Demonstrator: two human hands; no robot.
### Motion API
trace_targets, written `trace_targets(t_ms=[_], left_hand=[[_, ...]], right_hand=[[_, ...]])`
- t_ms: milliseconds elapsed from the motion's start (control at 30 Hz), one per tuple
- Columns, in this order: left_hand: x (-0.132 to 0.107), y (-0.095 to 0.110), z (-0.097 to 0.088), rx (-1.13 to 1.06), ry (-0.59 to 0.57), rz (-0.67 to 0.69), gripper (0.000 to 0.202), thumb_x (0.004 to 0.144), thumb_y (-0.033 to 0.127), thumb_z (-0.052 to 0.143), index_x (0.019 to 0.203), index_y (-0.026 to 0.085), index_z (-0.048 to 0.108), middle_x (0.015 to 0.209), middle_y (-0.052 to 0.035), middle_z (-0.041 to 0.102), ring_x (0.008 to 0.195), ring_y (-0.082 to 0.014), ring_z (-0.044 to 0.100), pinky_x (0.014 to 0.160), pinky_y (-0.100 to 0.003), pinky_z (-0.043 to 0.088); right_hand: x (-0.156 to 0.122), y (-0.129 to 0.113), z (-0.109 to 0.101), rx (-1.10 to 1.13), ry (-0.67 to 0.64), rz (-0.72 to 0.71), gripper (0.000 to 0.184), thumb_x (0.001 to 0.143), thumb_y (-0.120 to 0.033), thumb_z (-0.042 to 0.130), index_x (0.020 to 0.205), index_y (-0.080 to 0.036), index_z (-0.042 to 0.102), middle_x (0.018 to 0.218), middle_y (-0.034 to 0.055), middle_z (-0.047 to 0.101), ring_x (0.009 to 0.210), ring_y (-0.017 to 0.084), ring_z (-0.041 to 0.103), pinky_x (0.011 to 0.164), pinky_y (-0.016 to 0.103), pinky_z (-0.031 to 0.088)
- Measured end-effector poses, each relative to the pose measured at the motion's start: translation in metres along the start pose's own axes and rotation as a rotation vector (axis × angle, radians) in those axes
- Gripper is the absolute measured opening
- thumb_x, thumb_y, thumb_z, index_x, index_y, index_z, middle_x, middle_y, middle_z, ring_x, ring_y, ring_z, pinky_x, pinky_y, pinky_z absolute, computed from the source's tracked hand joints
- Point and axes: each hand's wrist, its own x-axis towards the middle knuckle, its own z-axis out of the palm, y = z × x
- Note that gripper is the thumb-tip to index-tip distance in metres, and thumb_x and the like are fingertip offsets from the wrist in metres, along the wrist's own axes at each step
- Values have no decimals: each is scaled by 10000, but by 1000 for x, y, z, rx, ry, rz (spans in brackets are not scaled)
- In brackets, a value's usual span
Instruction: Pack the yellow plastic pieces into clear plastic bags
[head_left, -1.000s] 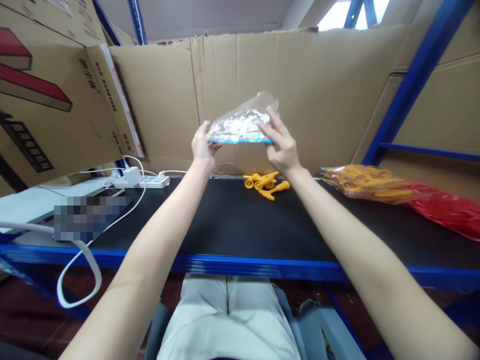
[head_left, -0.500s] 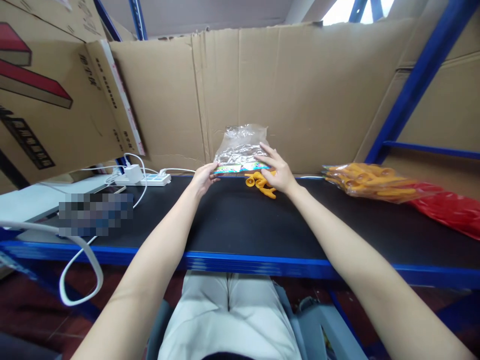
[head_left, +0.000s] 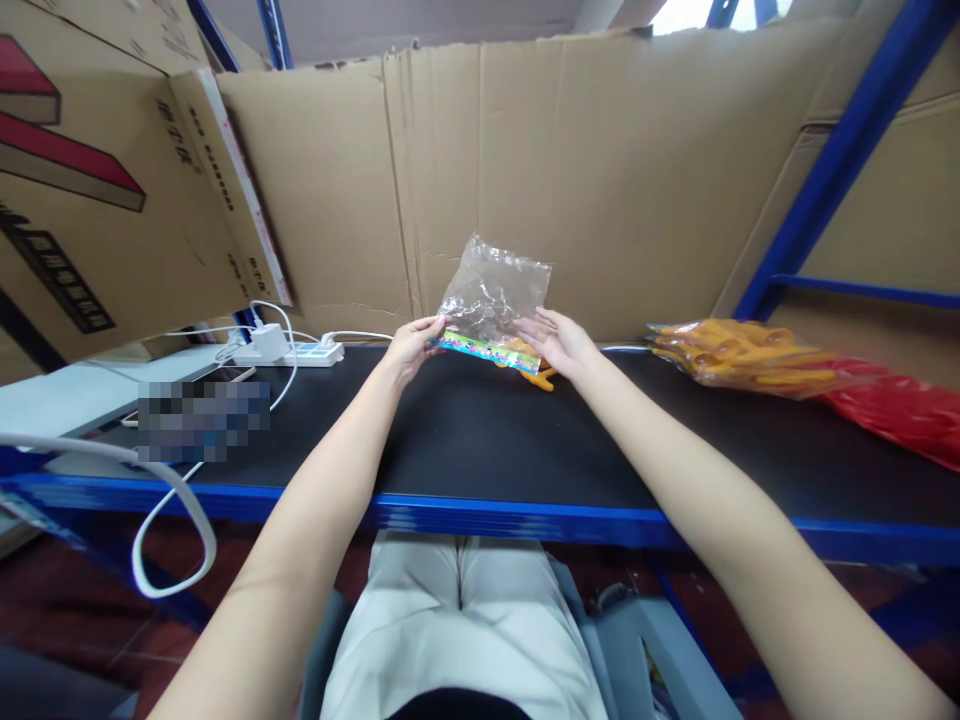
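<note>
A clear plastic bag (head_left: pixel 495 290) with a colourful printed strip along its near edge is held up above the black tabletop. My left hand (head_left: pixel 412 347) pinches the left end of that strip between thumb and fingers. On the other side, my right hand (head_left: pixel 561 340) has its fingers stretched out, close to or touching the bag's right side, not gripping it. Orange balloon-like pieces (head_left: pixel 541 379) lie on the table behind the bag, partly covered by the strip.
At right lie a clear bag of orange balloon-like pieces (head_left: pixel 739 352) and a red bundle (head_left: pixel 900 405). A white power strip (head_left: pixel 319 353) with cables is at left, beside a blurred-out item (head_left: pixel 206 420). Cardboard (head_left: pixel 600 180) walls the back; a blue edge (head_left: pixel 517 520) runs in front.
The bag has tilted, its right end dropping toward me and covering more of the orange pieces. My right hand has turned palm upward with fingers extended; my left keeps its pinch.
</note>
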Motion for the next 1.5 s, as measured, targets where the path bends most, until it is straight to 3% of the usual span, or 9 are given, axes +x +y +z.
trace_targets(t_ms=[133, 467, 600, 733, 867, 1067, 1233, 1333, 1500], left_hand=[[0, -1, -1, 34, -1, -7, 188, 721, 282, 689, 870, 168, 703, 876, -49, 687, 691, -99, 598, 615, -217, 461], [-2, 1, 5, 57, -28, -62, 120, 737, 231, 652, 794, 131, 686, 745, -43, 671, 561, -83, 568, 529, -200, 451], [-3, 3, 9, -28, -65, -127, 215, 784, 321, 623, 784, 108, 656, 723, -74, 673, 555, -102, 586, 543, -220, 463], [0, -2, 8, -13, 17, -85, 244, 774, 340, 652, 732, 101, 626, 655, -64, 647, 556, -107, 598, 559, -220, 463], [2, -7, 4, 55, 93, -38, 232, 756, 315, 672, 665, 121, 583, 601, -36, 621, 506, -92, 578, 468, -190, 399], [-1, -5, 6, 96, 125, 11, 208, 762, 296, 662, 683, 119, 588, 556, -3, 596, 442, -60, 522, 428, -167, 341], [1, -6, 2, 148, 267, 108, 233, 856, 336, 537, 716, 151, 551, 449, 48, 520, 333, -48, 419, 399, -172, 307], [2, -5, 1, 138, 299, 40, 263, 871, 398, 496, 761, 161, 523, 510, 23, 573, 359, -65, 474, 402, -179, 313], [2, -8, 9, 113, 234, -120, 395, 827, 557, 481, 833, 165, 532, 598, -24, 624, 403, -83, 517, 407, -190, 312]], right_hand=[[-3, 1, 0, 12, -22, -4, 83, 840, -133, 508, 768, -169, 527, 759, 36, 661, 719, 116, 651, 709, 250, 550], [-1, 5, 1, -148, 208, -235, 139, 871, -217, 482, 742, -190, 525, 597, -37, 591, 491, 63, 572, 452, 161, 439], [-2, 13, 0, -282, 168, -289, 149, 865, -276, 501, 747, -188, 523, 529, -53, 538, 413, 64, 527, 416, 171, 408], [-3, 20, 2, -378, 90, -304, 227, 878, -342, 490, 726, -175, 509, 489, -44, 534, 370, 66, 510, 405, 174, 395], [-4, 21, 3, -407, 45, -289, 273, 908, -340, 434, 711, -165, 506, 469, -31, 541, 351, 73, 506, 391, 180, 387], [0, 21, -1, -427, 65, -344, 299, 888, -380, 468, 692, -160, 521, 449, -29, 534, 328, 76, 480, 374, 190, 377], [5, 20, -10, -472, 152, -432, 324, 872, -455, 457, 722, -180, 541, 398, -61, 464, 285, 71, 417, 329, 191, 314], [5, 21, -11, -484, 151, -447, 335, 861, -478, 459, 722, -185, 541, 399, -62, 455, 289, 77, 428, 320, 193, 295], [-1, 24, -3, -512, 81, -477, 357, 843, -526, 459, 744, -195, 547, 389, -67, 444, 273, 66, 384, 310, 191, 251]])
